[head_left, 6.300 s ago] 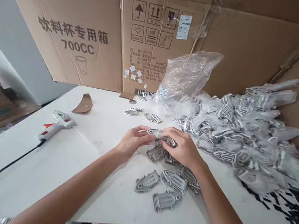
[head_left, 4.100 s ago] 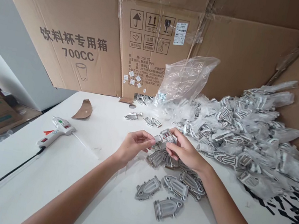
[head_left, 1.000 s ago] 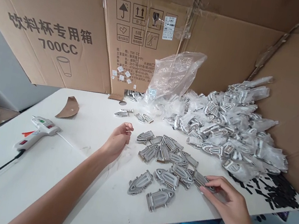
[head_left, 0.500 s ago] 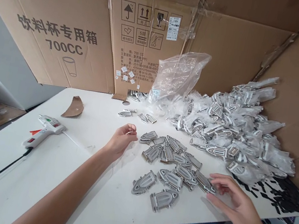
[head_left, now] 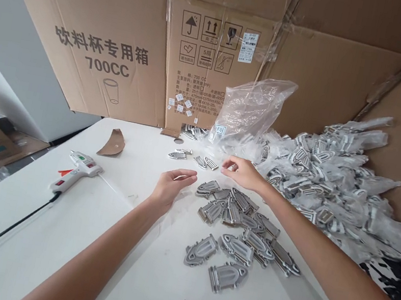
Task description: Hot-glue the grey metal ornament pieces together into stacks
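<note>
My left hand [head_left: 174, 185] hovers over the white table with its fingers stretched out and nothing visible in them. To its right lies a loose pile of grey metal, arch-shaped buckle-like pieces [head_left: 240, 207], several of them overlapping. My right hand [head_left: 241, 172] is beyond that pile, fingers bent and slightly apart, holding nothing that I can see. Just left of its fingertips are small silver pieces [head_left: 211, 163] of similar shape. Two more pieces [head_left: 180, 153] lie farther left.
A glue gun [head_left: 78, 172] with a black cord rests at left, near a cardboard scrap [head_left: 112, 144]. Plastic-bagged pieces [head_left: 322, 166] are heaped at right beside black strips [head_left: 394, 282]. A clear bag [head_left: 254, 108] stands against the cardboard wall [head_left: 124, 12].
My right hand has moved from the near right side of the pile to beyond it, up and left. My left hand's fingers have straightened. The view has shifted slightly left.
</note>
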{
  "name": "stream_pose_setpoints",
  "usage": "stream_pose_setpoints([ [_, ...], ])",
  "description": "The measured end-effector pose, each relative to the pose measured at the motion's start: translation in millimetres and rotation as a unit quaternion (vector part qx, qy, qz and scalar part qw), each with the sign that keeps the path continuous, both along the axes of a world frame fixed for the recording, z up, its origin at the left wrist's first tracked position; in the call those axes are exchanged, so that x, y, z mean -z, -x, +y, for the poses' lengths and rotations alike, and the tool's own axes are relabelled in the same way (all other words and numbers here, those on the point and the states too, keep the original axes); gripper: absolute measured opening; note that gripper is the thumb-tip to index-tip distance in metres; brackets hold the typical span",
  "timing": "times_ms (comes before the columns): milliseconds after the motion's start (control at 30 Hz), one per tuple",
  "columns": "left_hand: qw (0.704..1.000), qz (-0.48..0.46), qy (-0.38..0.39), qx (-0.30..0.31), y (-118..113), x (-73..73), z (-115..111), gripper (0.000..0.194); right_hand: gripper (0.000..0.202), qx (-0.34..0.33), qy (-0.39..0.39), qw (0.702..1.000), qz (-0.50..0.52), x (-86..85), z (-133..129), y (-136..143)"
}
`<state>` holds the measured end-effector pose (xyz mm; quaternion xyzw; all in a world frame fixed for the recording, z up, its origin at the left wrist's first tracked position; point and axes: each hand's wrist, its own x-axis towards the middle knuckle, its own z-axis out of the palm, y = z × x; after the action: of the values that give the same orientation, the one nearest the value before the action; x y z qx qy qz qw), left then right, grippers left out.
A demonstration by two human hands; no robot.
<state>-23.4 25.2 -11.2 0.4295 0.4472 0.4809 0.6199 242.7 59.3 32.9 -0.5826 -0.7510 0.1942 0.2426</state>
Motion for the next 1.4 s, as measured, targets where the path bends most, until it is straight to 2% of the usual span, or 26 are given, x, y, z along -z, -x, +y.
stream_pose_setpoints([
  [67, 1.0, -0.005, -0.013, -0.01, 0.6, 0.5, 0.7, 0.044, 0.011, 0.007, 0.011, 0.999, -0.032, 11.0, 32.2, 13.9],
  [167, 0.999, -0.012, -0.033, -0.024, 1.6, 0.5, 1.4, 0.044, 0.016, 0.024, 0.021, 0.997, -0.069, 29.7, 59.1, 25.5],
  [267, 0.998, -0.019, -0.047, -0.032, 3.2, -0.4, 1.8, 0.043, 0.018, 0.039, 0.022, 0.996, -0.08, 43.0, 67.3, 29.6],
  [367, 0.998, -0.028, -0.053, -0.032, 4.6, -1.6, 1.6, 0.043, 0.017, 0.067, 0.017, 0.996, -0.062, 44.4, 65.6, 29.2],
  [467, 0.997, -0.04, -0.058, -0.027, 4.8, -3.7, 0.9, 0.045, 0.017, 0.105, 0.016, 0.994, -0.011, 32.1, 52.9, 24.1],
  [567, 0.996, -0.05, -0.065, -0.02, 3.3, -7.2, -1.0, 0.043, 0.019, 0.127, 0.047, 0.988, 0.074, 10.9, 23.3, 16.5],
  [700, 0.995, -0.03, -0.097, 0.007, -1.8, -14.5, -8.0, 0.038, 0.028, 0.063, 0.102, 0.969, 0.214, -13.8, -29.8, 14.0],
  [767, 0.992, -0.015, -0.119, 0.031, -4.6, -18.7, -12.6, 0.037, 0.026, 0.031, 0.166, 0.913, 0.372, -19.2, -50.5, 18.4],
  [833, 0.989, 0.0, -0.141, 0.044, -6.5, -22.4, -16.2, 0.036, 0.027, 0.008, 0.194, 0.876, 0.441, -20.1, -63.1, 25.4],
  [1033, 0.982, 0.059, -0.179, -0.003, -6.5, -22.8, -15.0, 0.032, 0.023, -0.051, 0.235, 0.854, 0.462, -11.8, -72.0, 43.9],
  [1267, 0.973, 0.092, -0.21, -0.017, -7.5, -15.0, -12.7, 0.024, 0.025, -0.053, 0.224, 0.845, 0.483, -6.2, -78.6, 49.2],
  [1400, 0.955, 0.139, -0.259, -0.047, -6.7, -14.5, -11.8, 0.023, 0.026, -0.05, 0.216, 0.852, 0.475, -6.8, -79.8, 51.0],
])
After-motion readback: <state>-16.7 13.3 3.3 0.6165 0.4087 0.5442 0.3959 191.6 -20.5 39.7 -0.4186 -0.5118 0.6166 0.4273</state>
